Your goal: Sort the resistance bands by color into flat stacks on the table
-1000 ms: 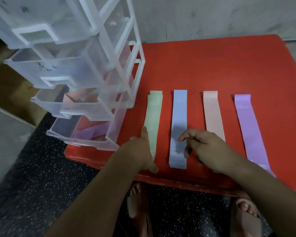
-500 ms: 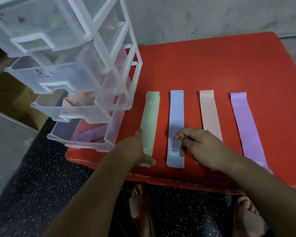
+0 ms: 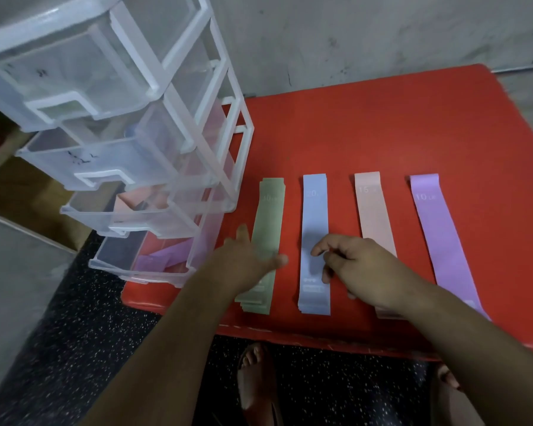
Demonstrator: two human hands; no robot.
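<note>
Left hand farther up green stack, midsection hidden.

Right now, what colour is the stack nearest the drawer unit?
Pale green; the green stack shows best in the head view.

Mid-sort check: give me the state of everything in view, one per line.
Green stack: flat, ends slightly staggered.
Blue stack: flat.
Pink stack: flat.
Purple stack: flat.
Third drawer: pulled out, pink band inside.
Bottom drawer: pulled out, purple band inside.
Left hand: fingers straight, over green stack.
Right hand: loosely curled, holding nothing.
</note>
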